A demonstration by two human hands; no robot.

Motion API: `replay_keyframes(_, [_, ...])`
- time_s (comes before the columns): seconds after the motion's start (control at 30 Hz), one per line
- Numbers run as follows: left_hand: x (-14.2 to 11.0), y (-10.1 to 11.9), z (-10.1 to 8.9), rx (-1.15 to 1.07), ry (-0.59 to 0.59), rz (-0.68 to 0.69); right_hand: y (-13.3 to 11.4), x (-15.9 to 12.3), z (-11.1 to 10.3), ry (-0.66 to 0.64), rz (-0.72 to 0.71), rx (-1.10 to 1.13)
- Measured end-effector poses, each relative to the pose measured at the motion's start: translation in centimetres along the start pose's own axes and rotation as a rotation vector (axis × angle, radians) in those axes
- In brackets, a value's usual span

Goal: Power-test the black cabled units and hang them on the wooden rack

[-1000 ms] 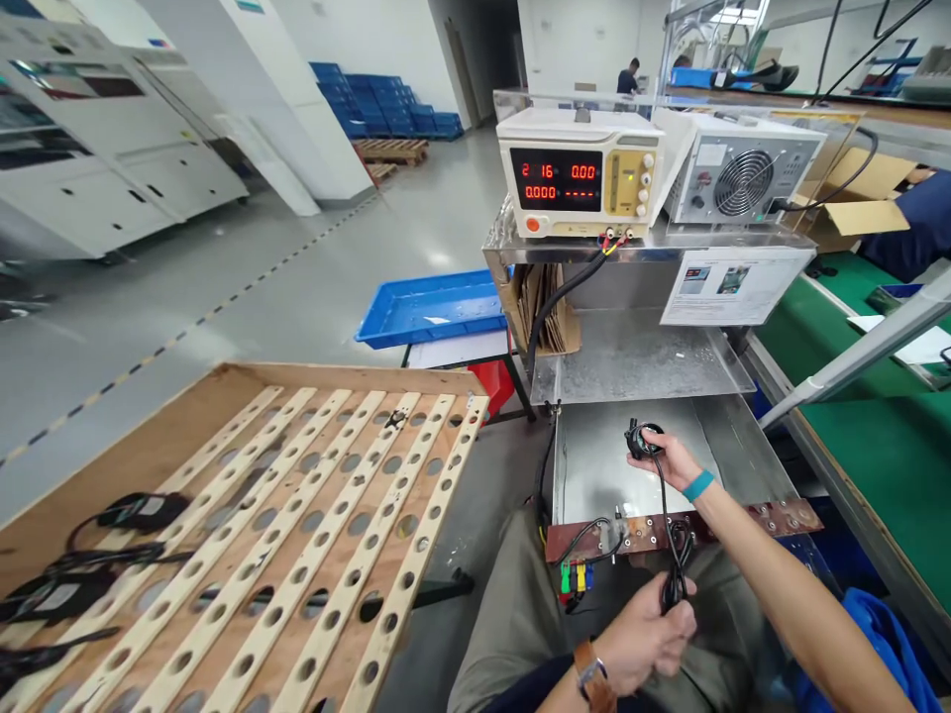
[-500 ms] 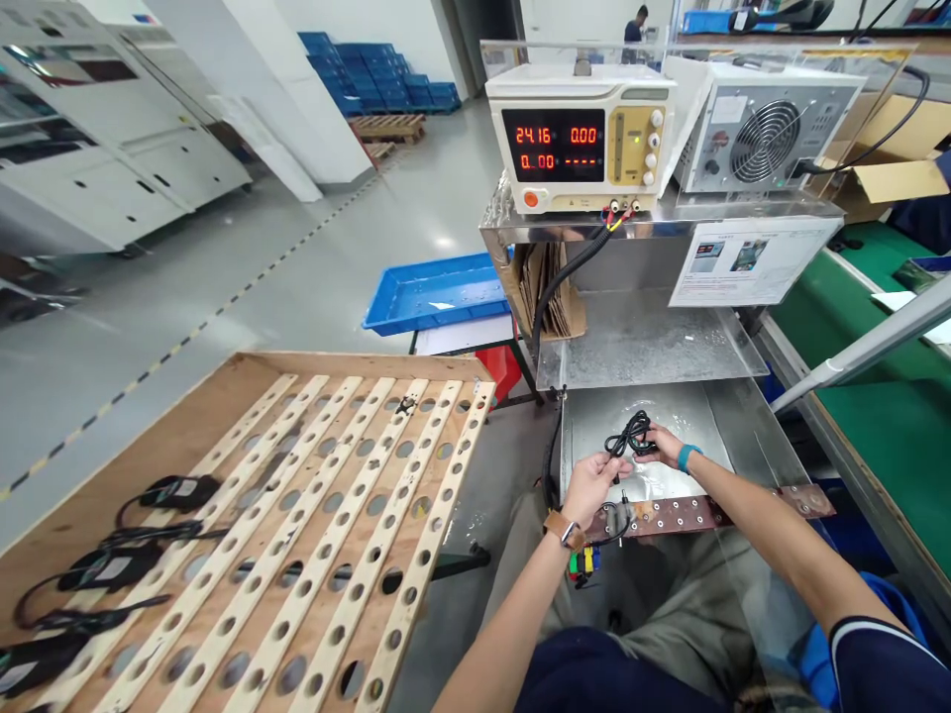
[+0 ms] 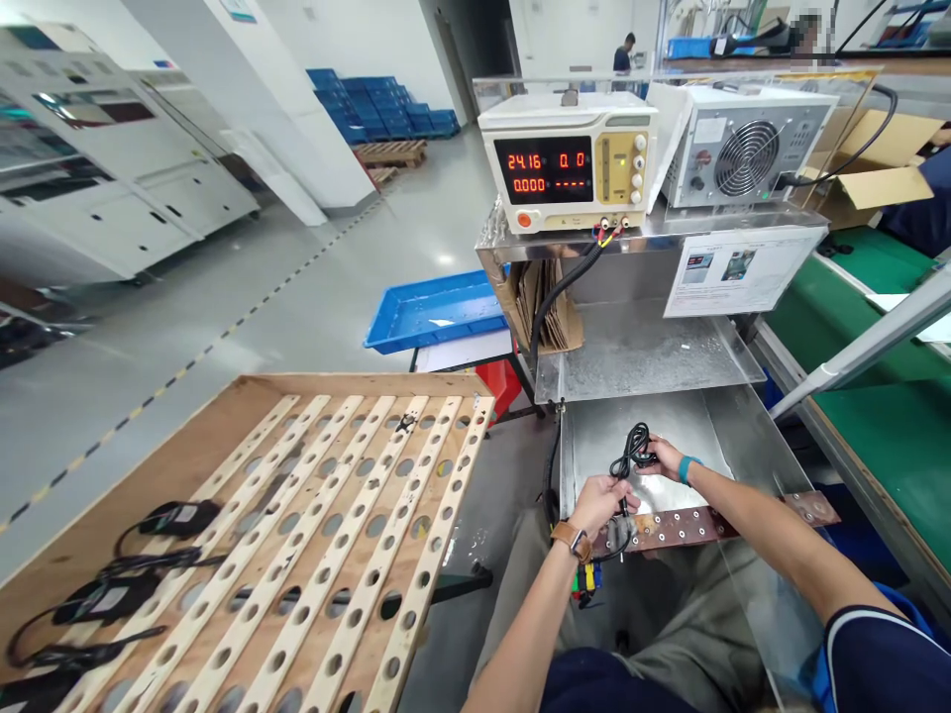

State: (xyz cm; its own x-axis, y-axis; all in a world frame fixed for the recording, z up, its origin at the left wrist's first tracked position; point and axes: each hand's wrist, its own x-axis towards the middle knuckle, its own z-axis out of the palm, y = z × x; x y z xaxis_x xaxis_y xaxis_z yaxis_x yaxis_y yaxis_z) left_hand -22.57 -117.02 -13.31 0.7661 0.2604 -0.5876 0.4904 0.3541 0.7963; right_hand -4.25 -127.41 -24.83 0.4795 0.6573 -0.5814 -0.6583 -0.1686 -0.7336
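A coiled black cable (image 3: 633,448) hangs between my two hands above the metal tray (image 3: 713,426). My left hand (image 3: 600,503), with a brown watch strap at the wrist, pinches the cable's lower end near a plug. The fingers of my right hand (image 3: 664,458), below a teal wristband, are closed round the other side of the bundle; they partly hide what lies in the palm. Just under my left hand runs a brown strip with metal studs (image 3: 673,528) along the tray's front edge. Colourful connectors (image 3: 588,579) hang beneath it.
On the left, a slatted wooden rack (image 3: 327,525) carries several black power adapters (image 3: 111,594). A power supply with red digits (image 3: 569,163) stands on the shelf above, beside a grey fan unit (image 3: 750,149). A blue bin (image 3: 438,302) sits behind. A person (image 3: 624,54) is far back.
My left hand has shifted slightly to the right and down along the cable. My right hand still grips the bundle. The camera view has tilted up a little.
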Motion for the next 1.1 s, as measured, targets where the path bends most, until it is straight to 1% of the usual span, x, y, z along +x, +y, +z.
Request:
replay_keyframes(0.2, [0.0,-0.4,-0.1,0.041,-0.034,0.024,0.2,0.3,0.1,0.006,0.025,0.051])
replay_keyframes(0.3, [-0.3,-0.5,-0.1,0.026,-0.043,0.062,0.2,0.5,0.0,0.014,0.008,0.087])
replay_keyframes(0.4, [-0.4,-0.4,-0.1,0.012,-0.043,0.083,0.1,0.4,0.1,-0.005,0.007,0.102])
replay_keyframes(0.63, [0.0,-0.8,-0.1,-0.007,-0.056,0.09,-0.2,0.4,0.0,0.027,0.022,0.107])
replay_keyframes(0.73, [-0.1,-0.7,-0.1,-0.031,-0.043,0.065,-0.1,0.5,-0.1,0.035,0.024,0.098])
replay_keyframes(0.9, [-0.1,-0.7,0.0,-0.036,-0.042,0.061,0.6,0.7,-0.2,0.013,-0.003,0.066])
replay_keyframes(1.1, [1.0,-1.8,-0.2,-0.045,-0.052,0.095,1.4,1.4,-0.2,-0.032,-0.018,0.097])
